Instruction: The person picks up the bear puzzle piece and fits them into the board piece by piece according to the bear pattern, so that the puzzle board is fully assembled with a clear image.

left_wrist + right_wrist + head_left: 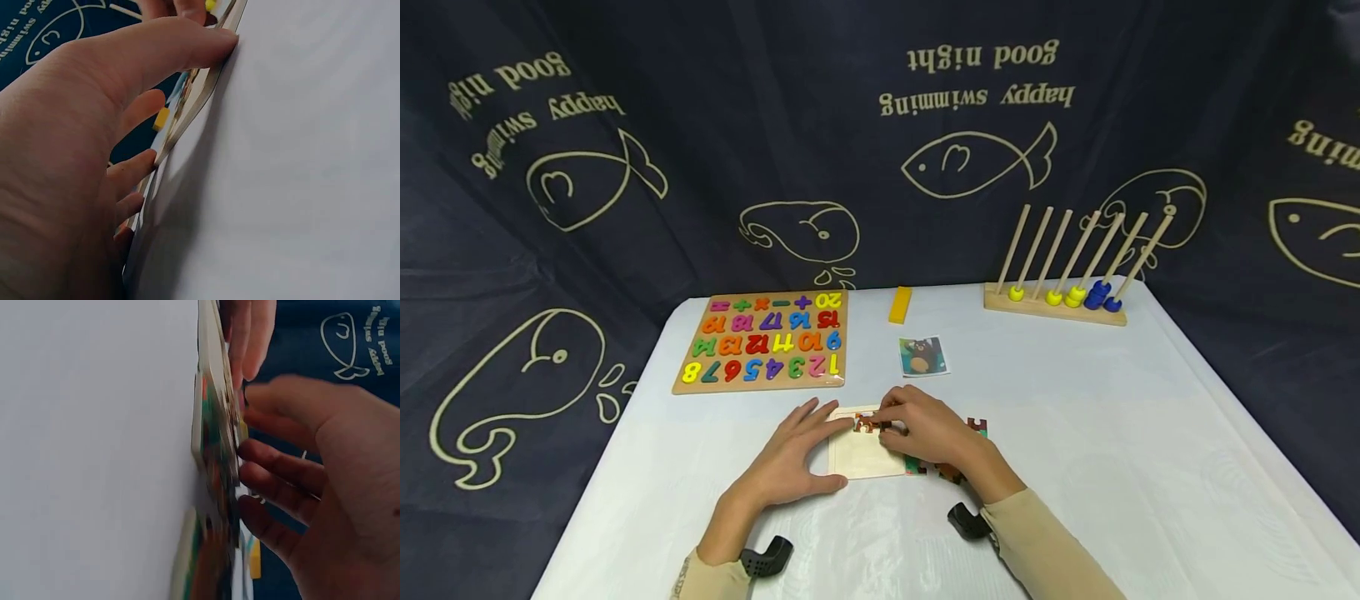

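Observation:
A light wooden puzzle tray lies flat on the table, with brown and orange jigsaw pieces along its far side. My left hand is spread at the tray's left side. Its thumb rests on the near left corner, and the index fingertip comes up to the pieces. Over the tray's right part, my right hand pinches a dark puzzle piece between thumb and fingers; most of that piece is hidden. Loose puzzle pieces in green and brown lie right of the tray, partly under the right hand.
Behind the tray lies a bear picture card, with a yellow block farther back. A number board sits at the back left. At the back right stands a peg rack with yellow and blue beads, close to the dark curtain.

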Tool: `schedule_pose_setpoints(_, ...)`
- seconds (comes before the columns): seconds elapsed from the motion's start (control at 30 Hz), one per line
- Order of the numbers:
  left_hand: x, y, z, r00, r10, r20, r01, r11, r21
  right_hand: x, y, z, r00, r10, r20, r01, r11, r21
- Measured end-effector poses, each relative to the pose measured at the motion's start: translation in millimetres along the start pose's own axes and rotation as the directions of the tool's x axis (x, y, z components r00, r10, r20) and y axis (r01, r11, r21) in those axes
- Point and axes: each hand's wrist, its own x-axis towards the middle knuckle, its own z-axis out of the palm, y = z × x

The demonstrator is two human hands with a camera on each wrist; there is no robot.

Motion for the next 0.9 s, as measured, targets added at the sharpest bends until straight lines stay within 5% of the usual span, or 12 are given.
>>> schedule_pose_setpoints(0.3,0.5,0.0,0.6,1.0,0.005,0.018,-0.006,0.999,0.037,-4.8,-0.1,-1.7,0.997,-0.062,0.051,0.066,0.994,-0.086)
schedule_pose_setpoints(0.9,1.1,2.0,2.8,1.0,0.009,0.014,-0.01,0.998,0.064,-6.1,2.0,-2.0,0.997,0.008,0.078,-0.005,0.999,-0.04)
